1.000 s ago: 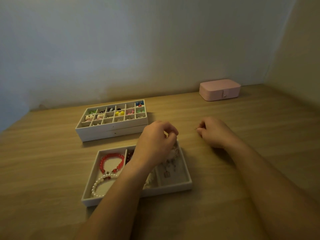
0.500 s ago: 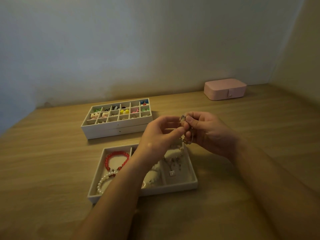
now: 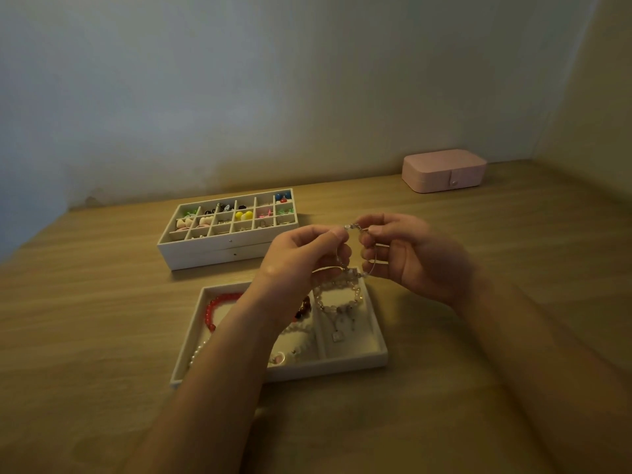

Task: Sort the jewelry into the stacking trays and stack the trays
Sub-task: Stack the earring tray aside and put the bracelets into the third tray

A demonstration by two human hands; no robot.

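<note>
Both hands are raised over the table, meeting at their fingertips on one thin bracelet. The left hand pinches one end between thumb and forefinger, with the other fingers curled under. The right hand pinches the other end, and the bracelet's fine loop hangs down past its curled fingers. The pinched stretch lies roughly left to right between the hands, and it looks like the clasp is being worked, though it is too small and blurred to be sure. The near tray lies straight below the hands and slightly toward the person. Its three compartments run lengthwise away from the body. The loop hangs over the far end of the right-hand compartment, which holds a pale bead bracelet and a pendant chain. I cannot tell whether the loop touches those beads. A red bracelet and a pearl strand fill the left compartment. The right hand is the nearer to the target compartment, so a short drop should do it. Beyond sit two stacked trays with earrings on top, and a pink box far right.
</note>
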